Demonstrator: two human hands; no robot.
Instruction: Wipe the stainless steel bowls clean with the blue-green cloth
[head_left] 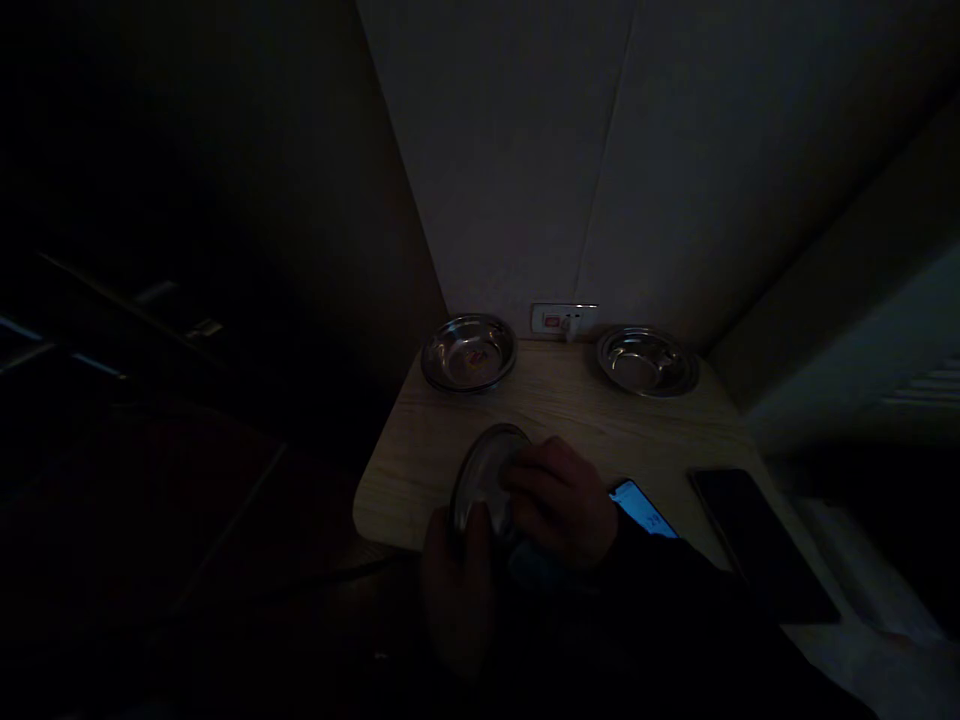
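Note:
My left hand (459,585) grips the near edge of a steel bowl (484,470), thumb over the rim. The bowl is tilted up above the front of the wooden table. My right hand (559,500) has its fingers bent and bunched against the bowl's surface. Whatever lies in those fingers is too dark to make out. Below this hand is a dim bluish patch, perhaps cloth. To the right of the right hand a phone (643,508) with a lit screen lies on the table, partly behind the sleeve.
Shallow steel bowls (469,355) stand at the table's back left, and more steel bowls (646,362) at its back right. Between them a socket (564,319) is set in the wall. A dark flat tablet-like object (761,545) lies along the right edge of the table (405,470).

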